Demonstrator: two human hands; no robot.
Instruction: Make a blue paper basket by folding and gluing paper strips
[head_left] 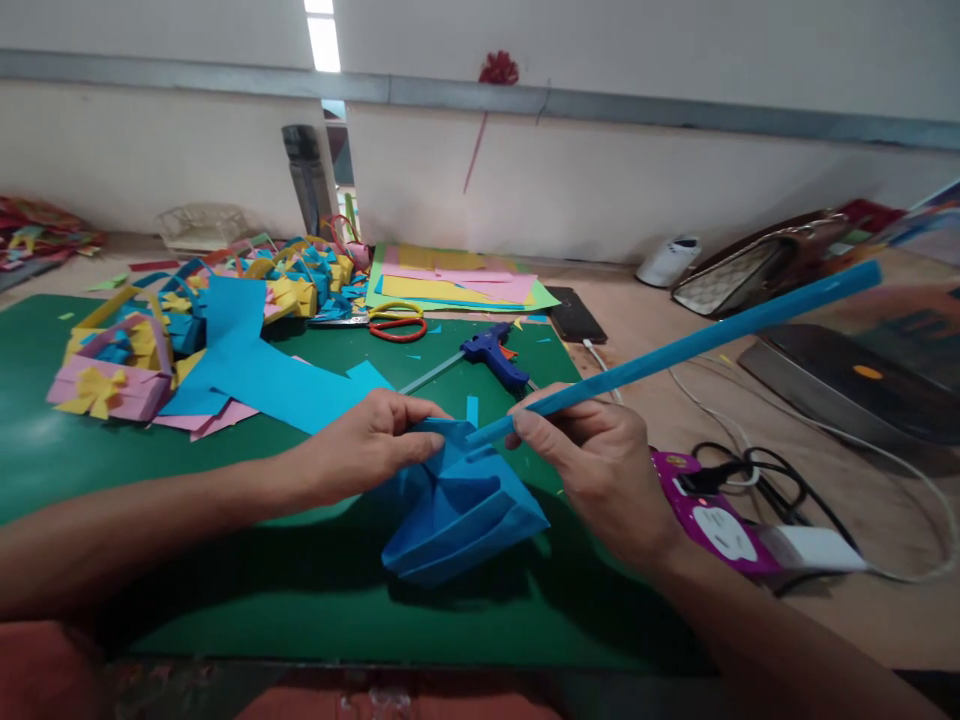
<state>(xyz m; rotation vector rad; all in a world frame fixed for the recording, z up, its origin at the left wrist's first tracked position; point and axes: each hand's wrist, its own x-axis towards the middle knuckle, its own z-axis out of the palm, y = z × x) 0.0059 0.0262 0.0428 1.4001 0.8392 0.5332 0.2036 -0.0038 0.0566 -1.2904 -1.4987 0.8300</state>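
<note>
near mat [262,615]: edge below, room above | box [465,530]: over mat; likely light, crushable; take by folded rim | left hand [382,440]: pinching box's far side | right hand [589,455]: pinching strip [705,340], likely bendy, near its box end | socket [720,530]: bounds right | glue gun [495,358]: just beyond

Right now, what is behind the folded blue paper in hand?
Beyond the folded blue paper, the blue glue gun lies on the green mat, with stacked coloured sheets farther back. The folded paper and left hand hide some mat; anything there is unseen.
</note>
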